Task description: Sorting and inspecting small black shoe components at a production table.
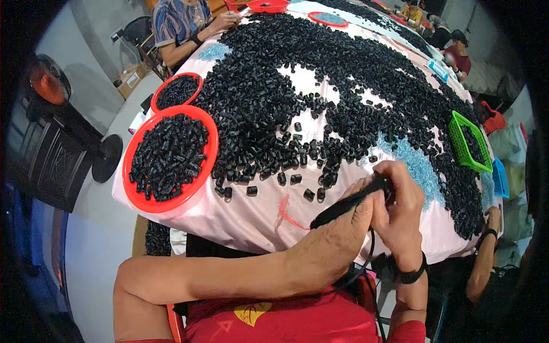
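Above the near edge of the table, my two hands meet right of centre. A black fabric strap [347, 203] lies along my left hand [338, 230], whose fingers are mostly hidden. My right hand [401, 212] curls its fingers and thumb round the far end of this strap, beside the left hand. A black cable [370, 251] hangs below the hands. My right wrist wears a black band [410, 275]. Just beyond my hands, small black cylindrical plastic parts [297, 54] cover much of the cloth in a loose heap.
To the left stand a red basin [213, 150] full of black parts and a smaller red basin [200, 86] behind it. Clear bluish pieces [416, 171] lie at right, near a green basket [457, 134]. Other people sit around the pink-white cloth-covered table [240, 220].
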`<state>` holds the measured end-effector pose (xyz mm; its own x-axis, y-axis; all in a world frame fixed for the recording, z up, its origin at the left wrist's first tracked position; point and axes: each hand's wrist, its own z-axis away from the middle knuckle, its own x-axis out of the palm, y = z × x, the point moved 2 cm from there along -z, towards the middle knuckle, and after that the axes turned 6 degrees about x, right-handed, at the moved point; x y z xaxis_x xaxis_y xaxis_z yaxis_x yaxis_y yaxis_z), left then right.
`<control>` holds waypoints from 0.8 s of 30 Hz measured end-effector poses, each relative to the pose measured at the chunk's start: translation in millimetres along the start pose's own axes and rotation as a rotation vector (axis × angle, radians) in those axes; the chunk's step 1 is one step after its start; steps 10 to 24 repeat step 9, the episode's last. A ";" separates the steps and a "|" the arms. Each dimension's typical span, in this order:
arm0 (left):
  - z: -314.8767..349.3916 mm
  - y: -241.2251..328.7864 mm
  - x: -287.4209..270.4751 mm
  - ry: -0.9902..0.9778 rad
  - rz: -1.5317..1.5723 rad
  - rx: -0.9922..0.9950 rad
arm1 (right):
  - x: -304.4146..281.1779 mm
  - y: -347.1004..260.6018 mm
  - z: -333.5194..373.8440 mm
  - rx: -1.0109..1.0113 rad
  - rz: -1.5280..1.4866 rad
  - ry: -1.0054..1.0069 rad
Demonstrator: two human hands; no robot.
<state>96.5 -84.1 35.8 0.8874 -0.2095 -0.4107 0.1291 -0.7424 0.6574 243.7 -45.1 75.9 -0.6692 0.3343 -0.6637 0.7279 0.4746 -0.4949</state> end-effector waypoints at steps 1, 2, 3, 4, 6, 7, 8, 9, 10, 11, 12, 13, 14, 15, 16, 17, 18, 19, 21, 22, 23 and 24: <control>-2.6 9.4 -11.3 -0.113 0.083 0.010 | -5.2 -5.7 2.2 -0.047 0.017 -0.016; -4.6 15.0 -20.1 -0.123 0.093 0.007 | -4.7 -9.2 3.1 -0.092 0.035 -0.032; -6.1 20.3 -25.5 -0.192 0.090 0.027 | -1.3 -7.2 3.2 -0.051 0.029 -0.028; -4.3 22.0 -32.0 -0.249 0.073 0.044 | 1.8 -2.8 -1.6 -0.053 0.024 -0.031; 18.7 27.3 -65.2 -0.497 0.025 0.176 | -8.0 13.3 -5.4 0.077 0.109 -0.019; 21.7 48.7 -87.4 -0.537 0.009 0.146 | -6.5 12.2 -6.6 0.120 0.140 -0.060; 22.6 68.1 -95.4 -0.826 -0.529 -0.496 | 1.4 12.3 -7.5 0.040 0.148 -0.028; 20.5 83.6 -97.7 -0.842 -0.522 -0.495 | 7.1 8.8 -8.3 0.022 0.175 -0.036; 20.5 83.6 -97.7 -0.842 -0.522 -0.495 | 7.1 8.8 -8.3 0.022 0.175 -0.036; 20.5 83.6 -97.7 -0.842 -0.522 -0.495 | 7.1 8.8 -8.3 0.022 0.175 -0.036; 20.5 83.6 -97.7 -0.842 -0.522 -0.495 | 7.1 8.8 -8.3 0.022 0.175 -0.036; 20.5 83.6 -97.7 -0.842 -0.522 -0.495 | 7.1 8.8 -8.3 0.022 0.175 -0.036; 20.5 83.6 -97.7 -0.842 -0.522 -0.495 | 7.1 8.8 -8.3 0.022 0.175 -0.036; 20.5 83.6 -97.7 -0.842 -0.522 -0.495 | 7.1 8.8 -8.3 0.022 0.175 -0.036; 20.5 83.6 -97.7 -0.842 -0.522 -0.495 | 7.1 8.8 -8.3 0.022 0.175 -0.036; 20.5 83.6 -97.7 -0.842 -0.522 -0.495 | 7.1 8.8 -8.3 0.022 0.175 -0.036; 20.5 83.6 -97.7 -0.842 -0.522 -0.495 | 7.1 8.8 -8.3 0.022 0.175 -0.036; 20.5 83.6 -97.7 -0.842 -0.522 -0.495 | 7.1 8.8 -8.3 0.022 0.175 -0.036; 20.5 83.6 -97.7 -0.842 -0.522 -0.495 | 7.1 8.8 -8.3 0.022 0.175 -0.036; 20.5 83.6 -97.7 -0.842 -0.522 -0.495 | 7.1 8.8 -8.3 0.022 0.175 -0.036; 20.5 83.6 -97.7 -0.842 -0.522 -0.495 | 7.1 8.8 -8.3 0.022 0.175 -0.036; 20.5 83.6 -97.7 -0.842 -0.522 -0.495 | 7.1 8.8 -8.3 0.022 0.175 -0.036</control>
